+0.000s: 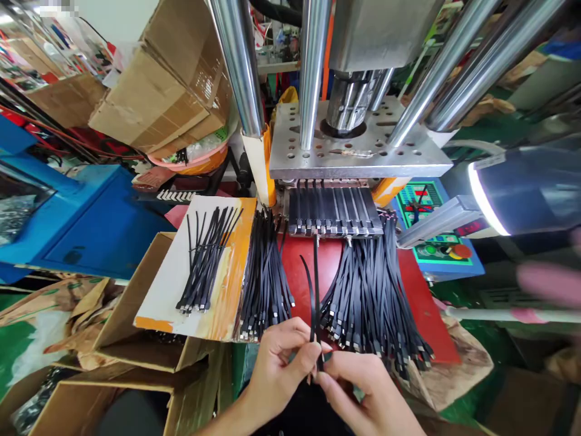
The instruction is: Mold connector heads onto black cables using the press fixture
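Note:
Two flat black cables (316, 278) rise from between my hands at the front of the red work surface. My left hand (280, 366) pinches them between thumb and fingers. Close against it, my right hand (363, 390) has its fingers pinched at the lower ends of the cables; the fingertips hide these ends. Beyond the hands, a black mould block (336, 209) sits under the press, with several cables and metal connectors lying in its slots. A fanned pile of black cables (367, 290) lies to the right, and another cable bundle (267, 272) to the left.
A steel press plate (358, 162) with upright rods stands over the mould. At left, a white board (167, 278) bears more cables, above an open cardboard box (131, 315). To the right are a control panel (442, 251) with a red button and a dark lamp (521, 188).

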Tool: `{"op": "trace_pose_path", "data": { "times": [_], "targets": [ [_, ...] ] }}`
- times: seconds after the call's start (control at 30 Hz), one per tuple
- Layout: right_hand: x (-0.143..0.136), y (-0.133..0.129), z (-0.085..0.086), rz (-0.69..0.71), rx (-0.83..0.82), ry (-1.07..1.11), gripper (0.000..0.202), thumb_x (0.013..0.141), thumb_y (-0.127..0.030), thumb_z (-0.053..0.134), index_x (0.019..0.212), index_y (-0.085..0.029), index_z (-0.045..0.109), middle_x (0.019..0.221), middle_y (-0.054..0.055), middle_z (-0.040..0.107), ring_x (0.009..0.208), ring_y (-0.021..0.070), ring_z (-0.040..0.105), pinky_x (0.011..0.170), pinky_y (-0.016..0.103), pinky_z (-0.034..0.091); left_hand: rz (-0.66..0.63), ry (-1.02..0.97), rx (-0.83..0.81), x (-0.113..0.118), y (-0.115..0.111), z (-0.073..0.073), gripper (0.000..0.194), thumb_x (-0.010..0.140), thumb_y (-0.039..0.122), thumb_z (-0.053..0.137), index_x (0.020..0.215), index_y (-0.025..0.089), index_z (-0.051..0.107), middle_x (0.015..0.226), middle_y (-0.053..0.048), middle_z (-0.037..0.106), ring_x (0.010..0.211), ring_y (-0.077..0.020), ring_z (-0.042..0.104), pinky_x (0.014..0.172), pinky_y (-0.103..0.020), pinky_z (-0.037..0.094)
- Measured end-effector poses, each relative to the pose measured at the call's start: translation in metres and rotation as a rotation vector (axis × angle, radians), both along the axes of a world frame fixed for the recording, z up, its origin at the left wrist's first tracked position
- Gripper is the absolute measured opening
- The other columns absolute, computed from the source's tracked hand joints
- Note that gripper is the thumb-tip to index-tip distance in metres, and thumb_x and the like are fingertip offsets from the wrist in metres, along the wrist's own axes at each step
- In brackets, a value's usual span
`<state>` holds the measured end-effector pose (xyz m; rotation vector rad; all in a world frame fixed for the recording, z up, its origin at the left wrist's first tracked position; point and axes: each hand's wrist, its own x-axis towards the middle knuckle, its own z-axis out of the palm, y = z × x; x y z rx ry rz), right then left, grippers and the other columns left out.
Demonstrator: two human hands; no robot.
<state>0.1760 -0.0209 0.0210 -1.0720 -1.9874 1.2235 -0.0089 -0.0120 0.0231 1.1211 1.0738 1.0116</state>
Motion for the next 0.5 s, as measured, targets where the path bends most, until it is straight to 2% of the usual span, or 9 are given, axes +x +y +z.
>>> {"op": "trace_pose_path", "data": {
  "times": [0.1,0.17,0.23,0.3,0.37,0.43,0.5],
  "targets": [
    [0.003,0.005,0.006,0.046,-0.075,0.039,0.042,0.1,-0.048,0.07,0.067,-0.021,0.068,0.06,-0.003,0.06,0.052,0.0116,0.051,0.049,0.022,0.038,-0.011,0.198,0.137,-0.001,-0.008,0.0,0.054,0.102,0.06,0.064,0.069,0.02,0.08,0.068,-0.005,0.065,0.062,-0.0149,0.061,0.061,-0.027,0.049],
    [0.0,0.011,0.01,-0.087,-0.149,0.116,0.039,0.094,-0.058,0.075,0.08,-0.022,0.078,0.064,-0.001,0.065,0.051,0.013,0.053,0.047,0.023,0.041,-0.077,0.247,0.181,-0.001,-0.015,-0.004,0.048,0.102,0.057,0.064,0.073,0.024,0.083,0.071,-0.007,0.071,0.066,-0.018,0.067,0.064,-0.03,0.053],
    [-0.007,0.017,0.013,-0.286,-0.205,0.241,0.041,0.097,-0.06,0.07,0.093,-0.021,0.084,0.07,0.002,0.071,0.048,0.0127,0.052,0.044,0.023,0.043,-0.143,0.243,0.186,-0.002,-0.023,-0.013,0.04,0.1,0.057,0.066,0.082,0.029,0.087,0.076,-0.009,0.077,0.07,-0.0228,0.073,0.067,-0.035,0.057],
    [-0.014,0.023,0.014,-0.429,-0.203,0.352,0.042,0.101,-0.056,0.066,0.09,-0.02,0.085,0.07,0.003,0.072,0.044,0.0111,0.049,0.042,0.023,0.042,-0.171,0.242,0.17,-0.005,-0.03,-0.022,0.039,0.098,0.061,0.066,0.085,0.03,0.087,0.078,-0.01,0.079,0.071,-0.0266,0.075,0.066,-0.039,0.059],
    [-0.018,0.026,0.012,-0.495,-0.146,0.387,0.04,0.1,-0.053,0.069,0.083,-0.021,0.085,0.065,0.002,0.069,0.043,0.0104,0.047,0.04,0.022,0.04,-0.213,0.274,0.133,-0.01,-0.031,-0.026,0.046,0.098,0.063,0.063,0.081,0.027,0.086,0.077,-0.011,0.078,0.069,-0.0259,0.073,0.064,-0.039,0.058],
    [-0.018,0.027,0.009,-0.512,-0.088,0.372,0.036,0.1,-0.05,0.07,0.084,-0.023,0.086,0.063,0.001,0.068,0.044,0.011,0.048,0.041,0.021,0.04,-0.295,0.334,0.065,-0.016,-0.024,-0.02,0.047,0.102,0.06,0.06,0.084,0.023,0.085,0.083,-0.01,0.079,0.072,-0.0232,0.072,0.069,-0.035,0.058],
    [-0.016,0.025,0.005,-0.476,-0.057,0.357,0.032,0.101,-0.047,0.069,0.087,-0.024,0.087,0.065,0.001,0.069,0.045,0.0113,0.05,0.041,0.021,0.041,-0.314,0.349,-0.007,-0.02,-0.007,-0.005,0.043,0.102,0.059,0.063,0.108,0.022,0.085,0.101,-0.01,0.082,0.087,-0.0235,0.074,0.081,-0.035,0.06]
  ]
}}
